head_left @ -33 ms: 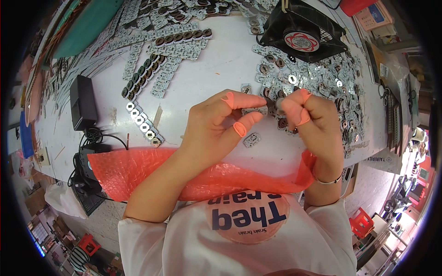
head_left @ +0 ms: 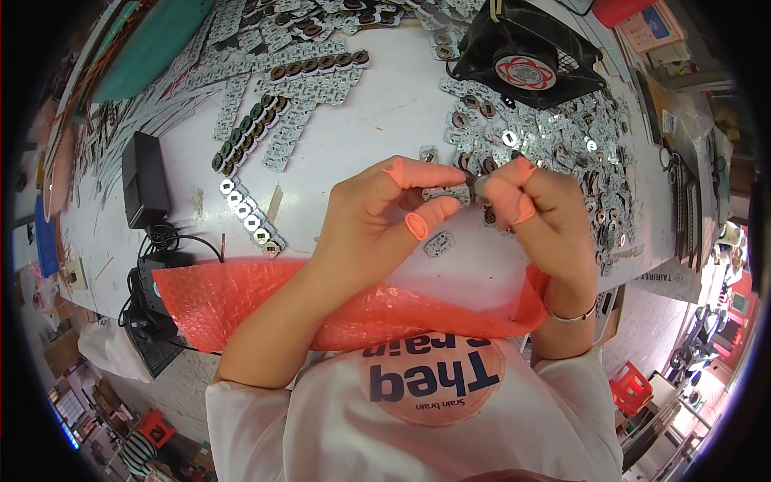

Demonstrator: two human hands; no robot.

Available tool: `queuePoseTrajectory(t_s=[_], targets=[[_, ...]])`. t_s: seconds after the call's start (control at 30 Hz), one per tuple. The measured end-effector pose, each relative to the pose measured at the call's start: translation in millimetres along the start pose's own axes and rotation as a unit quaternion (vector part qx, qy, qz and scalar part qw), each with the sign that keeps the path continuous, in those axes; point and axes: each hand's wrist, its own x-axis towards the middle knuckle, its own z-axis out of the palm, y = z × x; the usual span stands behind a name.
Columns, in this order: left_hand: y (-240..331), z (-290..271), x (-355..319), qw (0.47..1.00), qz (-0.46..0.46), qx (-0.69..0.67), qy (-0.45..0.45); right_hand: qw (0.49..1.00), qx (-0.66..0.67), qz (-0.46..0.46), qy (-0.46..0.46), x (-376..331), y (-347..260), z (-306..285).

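Note:
My left hand (head_left: 373, 205), with pink finger cots on its thumb and forefinger, pinches a small circuit board (head_left: 444, 194) between those fingertips. My right hand (head_left: 546, 205), also in pink finger cots, has its fingers drawn together just right of that board. A small greyish piece shows at its fingertips, too blurred and covered to name. Below the left fingertips a loose circuit board (head_left: 439, 244) lies on the white table (head_left: 353, 145). One more small board (head_left: 430, 154) lies just beyond the left forefinger. Behind the right hand spreads a heap of small circuit boards (head_left: 554, 136), several bearing dark round parts.
A black fan (head_left: 530, 56) stands behind the heap. Board strips (head_left: 321, 63) with round parts lie at the far left, near a black box (head_left: 144, 181) and cables (head_left: 165, 234). Pink bubble wrap (head_left: 385, 309) covers the table's near edge. A teal container (head_left: 152, 52) sits far left.
My right hand has shifted slightly left, and its fingers have turned a little. The board in my left hand shows more of its face. The left arm stays in place.

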Motion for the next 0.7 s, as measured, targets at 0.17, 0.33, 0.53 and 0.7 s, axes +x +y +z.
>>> queuePoseTrajectory(t_s=[0.17, 0.33, 0.53, 0.7], targets=[[5, -5, 1, 0.956, -0.149, -0.247, -0.051, 0.995, 0.005, -0.075, -0.066, 1, 5, 6], [6, -2, -1, 0.953, -0.161, -0.255, -0.019, 0.994, -0.007, -0.077, -0.077, 2, 6, 9], [11, -12, 0, 0.920, -0.198, -0.326, -0.096, 0.965, 0.216, 0.066, -0.133, -2, -4, 4], [8, -14, -2, 0.900, -0.149, -0.391, -0.126, 0.842, 0.484, 0.146, -0.188, -5, 1, 12]])
